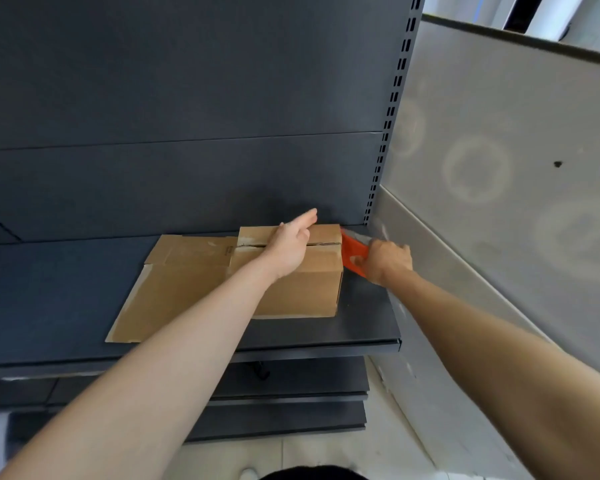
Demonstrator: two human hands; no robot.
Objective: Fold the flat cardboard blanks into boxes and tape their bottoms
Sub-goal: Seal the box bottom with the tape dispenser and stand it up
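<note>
A folded brown cardboard box [302, 289] stands on the dark shelf [66, 289] with its flap seam facing up. My left hand [290, 245] lies flat on top of the box, fingers straight, pressing the flaps down across the seam. My right hand [387, 259] grips the handle of an orange tape dispenser [352, 249] at the box's right end, close to its top edge. A flat cardboard blank [174, 289] lies on the shelf to the left of the box, partly under it.
The shelf's dark back panel [187, 133] rises right behind the box. A slotted upright [392, 116] and a grey partition wall [499, 168] close off the right side. Lower dark shelves [291, 403] and a pale tiled floor [343, 455] lie below.
</note>
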